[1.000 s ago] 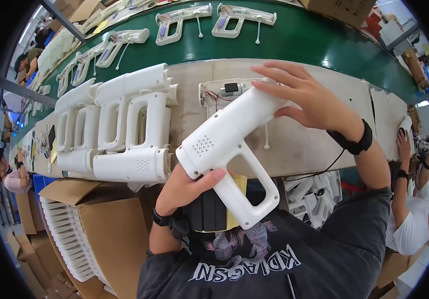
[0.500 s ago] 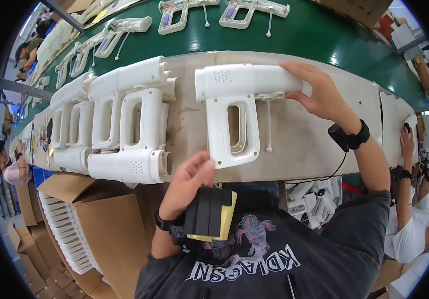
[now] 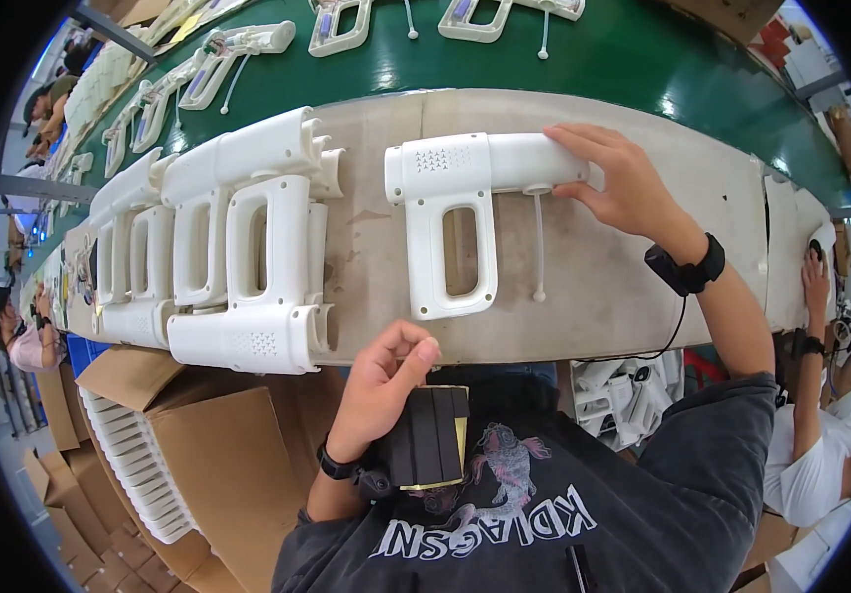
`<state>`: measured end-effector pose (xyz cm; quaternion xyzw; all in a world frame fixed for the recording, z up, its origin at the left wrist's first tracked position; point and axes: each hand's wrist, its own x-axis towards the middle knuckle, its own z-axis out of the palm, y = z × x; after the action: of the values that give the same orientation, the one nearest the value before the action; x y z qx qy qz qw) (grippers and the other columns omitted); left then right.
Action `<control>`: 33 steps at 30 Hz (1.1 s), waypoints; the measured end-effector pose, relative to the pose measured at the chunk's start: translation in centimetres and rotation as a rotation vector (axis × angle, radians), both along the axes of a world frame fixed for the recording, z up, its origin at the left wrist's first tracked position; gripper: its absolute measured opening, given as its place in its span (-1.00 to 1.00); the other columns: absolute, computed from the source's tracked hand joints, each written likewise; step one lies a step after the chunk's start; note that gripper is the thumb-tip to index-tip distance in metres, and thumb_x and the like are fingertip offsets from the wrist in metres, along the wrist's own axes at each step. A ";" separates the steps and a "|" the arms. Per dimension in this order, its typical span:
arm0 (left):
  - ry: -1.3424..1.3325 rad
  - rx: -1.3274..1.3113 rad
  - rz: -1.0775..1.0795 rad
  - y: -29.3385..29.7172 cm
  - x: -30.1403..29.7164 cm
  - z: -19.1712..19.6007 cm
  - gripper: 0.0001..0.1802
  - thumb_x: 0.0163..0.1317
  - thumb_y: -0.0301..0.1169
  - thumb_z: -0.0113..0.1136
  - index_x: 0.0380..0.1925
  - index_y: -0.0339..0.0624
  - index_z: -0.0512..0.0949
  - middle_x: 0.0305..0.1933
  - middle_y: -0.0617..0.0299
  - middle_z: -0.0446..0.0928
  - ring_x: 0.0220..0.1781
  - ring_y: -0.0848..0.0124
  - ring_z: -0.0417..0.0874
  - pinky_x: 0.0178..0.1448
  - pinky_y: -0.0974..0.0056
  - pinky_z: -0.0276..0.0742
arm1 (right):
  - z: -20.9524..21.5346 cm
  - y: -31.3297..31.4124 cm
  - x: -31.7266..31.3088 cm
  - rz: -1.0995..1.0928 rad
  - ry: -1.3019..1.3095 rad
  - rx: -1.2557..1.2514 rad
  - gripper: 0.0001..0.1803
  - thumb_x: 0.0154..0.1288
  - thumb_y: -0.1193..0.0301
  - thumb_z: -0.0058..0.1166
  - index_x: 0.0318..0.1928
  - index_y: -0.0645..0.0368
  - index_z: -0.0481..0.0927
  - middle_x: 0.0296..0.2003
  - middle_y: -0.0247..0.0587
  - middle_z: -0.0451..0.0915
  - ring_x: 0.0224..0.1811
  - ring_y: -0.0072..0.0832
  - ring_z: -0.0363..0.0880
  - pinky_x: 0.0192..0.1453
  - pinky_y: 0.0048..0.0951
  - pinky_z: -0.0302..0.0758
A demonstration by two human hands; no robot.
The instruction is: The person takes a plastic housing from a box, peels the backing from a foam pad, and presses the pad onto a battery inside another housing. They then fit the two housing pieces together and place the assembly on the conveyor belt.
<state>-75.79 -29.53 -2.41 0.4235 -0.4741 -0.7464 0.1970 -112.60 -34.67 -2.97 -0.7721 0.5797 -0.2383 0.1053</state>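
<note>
Lying in a row at the left of the grey worktop (image 3: 643,287) are white housings (image 3: 238,257), handles side by side. The left hand (image 3: 381,381) hovers at the near edge, fingers curled loosely, holding nothing. A single white housing (image 3: 455,212) lies flat mid-worktop; the right hand (image 3: 618,183) rests spread-fingered on its barrel end.

White casing (image 3: 465,198) at centre, with a patch of small dotted vents on its upper left. White casings (image 3: 238,247) in a row at 9 o'clock. Beige, stained tabletop (image 3: 633,267). Glossy green belt (image 3: 633,59) at 12 o'clock. Black wristband (image 3: 687,269) at 3 o'clock. Brown cardboard boxes (image 3: 208,445) at 7 o'clock. Dark grey shirt (image 3: 584,494) with pale lettering at 6 o'clock.
</note>
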 end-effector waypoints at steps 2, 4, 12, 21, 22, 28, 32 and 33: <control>0.017 -0.025 0.040 -0.2 -0.2 0.1 -0.82 0.48 -0.32 0.13 -0.13 -0.21 0.46 -0.37 0.46 0.46 -0.41 0.72 0.35 -0.32 0.51 0.27 | 0.0 0.0 -0.1 0.020 0.013 0.008 -0.27 0.06 0.44 0.43 0.30 0.12 0.50 0.23 -0.05 0.54 0.26 -0.04 0.47 0.33 -0.17 0.43; -0.039 -0.141 0.172 -0.4 -0.8 0.4 -0.77 0.48 -0.33 0.13 -0.01 -0.20 0.40 -0.39 0.43 0.45 -0.40 0.71 0.34 -0.31 0.52 0.27 | 0.1 -0.1 -0.1 0.026 0.000 0.042 -0.29 0.09 0.42 0.41 0.30 0.12 0.49 0.24 -0.05 0.53 0.26 -0.07 0.47 0.34 -0.18 0.42; -0.184 -0.180 0.161 -1.5 -2.4 -1.5 -0.34 0.49 -0.24 0.12 0.45 -0.28 0.15 -0.32 0.34 0.53 -0.36 0.65 0.39 -0.28 0.49 0.33 | -0.8 -1.6 -1.7 -0.025 -0.300 0.326 -0.39 0.33 0.20 0.27 0.33 0.11 0.45 0.18 -0.17 0.55 0.18 -0.32 0.51 0.25 -0.35 0.43; -0.261 -0.121 0.025 -2.2 -1.8 -2.6 -0.36 0.47 -0.21 0.15 0.43 -0.28 0.27 -0.18 0.30 0.62 -0.35 0.65 0.38 -0.28 0.48 0.35 | 1.5 -0.9 -2.7 -0.103 -0.570 0.750 -0.31 0.23 0.27 0.35 0.31 0.19 0.38 0.03 -0.20 0.55 0.11 -0.48 0.49 0.22 -0.45 0.41; -0.204 -0.089 0.026 -1.6 -2.2 -2.8 -0.36 0.47 -0.21 0.15 0.44 -0.24 0.27 -0.24 0.33 0.59 -0.36 0.65 0.36 -0.29 0.48 0.34 | 1.5 0.3 -2.7 -0.165 -0.761 0.747 -0.31 0.22 0.29 0.36 0.31 0.19 0.38 0.05 -0.22 0.54 0.12 -0.49 0.49 0.25 -0.45 0.40; 0.034 -0.035 -0.131 -0.4 -4.9 -1.7 -0.48 0.50 -0.26 0.10 0.40 -0.09 0.36 -0.50 0.50 0.29 -0.44 0.67 0.27 -0.33 0.48 0.27 | -0.8 9.0 -10.7 -0.383 -1.244 0.473 -0.39 0.34 0.40 0.21 0.35 0.27 0.35 0.18 -0.16 0.50 0.24 -0.41 0.47 0.36 -0.35 0.37; 0.052 -0.032 -0.176 -0.9 -4.9 -1.1 -0.62 0.51 -0.25 0.08 0.22 -0.15 0.49 -0.49 0.50 0.30 -0.43 0.67 0.27 -0.32 0.49 0.26 | -3.3 19.0 -21.3 -0.668 -1.403 0.164 -0.45 0.39 0.35 0.16 0.31 0.29 0.39 0.20 -0.14 0.51 0.27 -0.33 0.47 0.37 -0.27 0.38; 0.059 -0.013 -0.180 -1.3 -4.7 -1.3 -0.65 0.51 -0.25 0.08 0.17 -0.16 0.51 -0.49 0.50 0.29 -0.43 0.67 0.26 -0.32 0.50 0.25 | -3.9 21.9 -23.7 -0.779 -1.387 0.094 -0.45 0.40 0.31 0.16 0.31 0.29 0.40 0.19 -0.15 0.52 0.25 -0.34 0.48 0.34 -0.28 0.41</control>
<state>-80.51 -30.83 -3.67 0.3558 -0.5089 -0.7701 0.1459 -136.26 -12.75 -6.84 -0.1841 0.6197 -0.6595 0.3836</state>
